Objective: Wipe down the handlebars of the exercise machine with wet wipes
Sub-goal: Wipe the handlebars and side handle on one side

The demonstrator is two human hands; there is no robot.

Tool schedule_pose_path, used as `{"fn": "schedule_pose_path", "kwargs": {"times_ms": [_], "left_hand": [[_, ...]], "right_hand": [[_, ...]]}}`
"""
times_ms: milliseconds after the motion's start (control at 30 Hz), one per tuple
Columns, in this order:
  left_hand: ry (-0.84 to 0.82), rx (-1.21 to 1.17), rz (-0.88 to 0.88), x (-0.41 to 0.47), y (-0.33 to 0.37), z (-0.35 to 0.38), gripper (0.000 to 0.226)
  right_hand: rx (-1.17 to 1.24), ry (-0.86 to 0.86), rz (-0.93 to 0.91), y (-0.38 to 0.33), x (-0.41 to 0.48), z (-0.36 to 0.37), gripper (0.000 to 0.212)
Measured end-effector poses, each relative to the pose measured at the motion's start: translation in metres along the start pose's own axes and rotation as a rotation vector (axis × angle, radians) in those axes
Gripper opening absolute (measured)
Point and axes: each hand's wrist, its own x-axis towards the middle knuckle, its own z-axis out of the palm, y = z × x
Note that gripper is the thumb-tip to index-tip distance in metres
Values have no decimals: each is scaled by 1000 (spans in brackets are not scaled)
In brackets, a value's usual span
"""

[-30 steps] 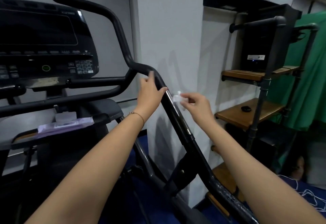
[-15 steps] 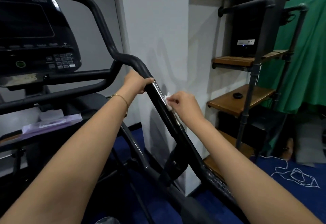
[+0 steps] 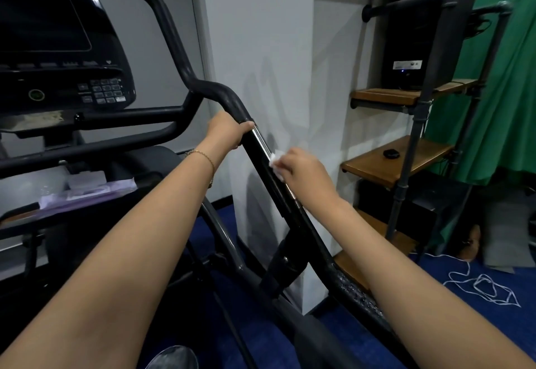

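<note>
Left hand (image 3: 229, 132) grip wrapped tight around the black handlebar (image 3: 255, 148), just below its bend. Right hand (image 3: 304, 172) lower on the same bar, grip pinching a white wet wipe (image 3: 275, 161) pressed against the bar's chrome strip. Console (image 3: 58, 46) upper left.

**Dim room, wide-angle bend**

Light is low and even. Soft grey shadows fall on the white wall (image 3: 278, 84). A thin glare streak runs along the handlebar (image 3: 261, 142). Straight lines bow toward the frame's edges, and fine detail is slightly soft throughout.
</note>
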Motion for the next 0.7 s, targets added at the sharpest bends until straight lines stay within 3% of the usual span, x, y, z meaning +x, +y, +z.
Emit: {"fn": "schedule_pose_path", "kwargs": {"times_ms": [133,300,367,567,633,700], "left_hand": [[-2,-6,11,-1,0,0,39],[-5,6,-20,-6,4,-2,41],[-5,16,-9,-8,4,-2,40],[0,-19,35,-6,-2,-1,34],[-1,-9,36,-5,-1,-1,31],[2,37,39,-4,-1,-2,23]], "right_hand": [[-93,50,-192,10,-49,-2,5],[-116,17,-258,-1,2,-1,7],[-170,-63,-328,2,7,-6,12],[-501,-394,-848,28,-33,-18,20],[-543,-338,-908,18,-7,-18,14],[-582,-216,-915,4,27,-13,23]]}}
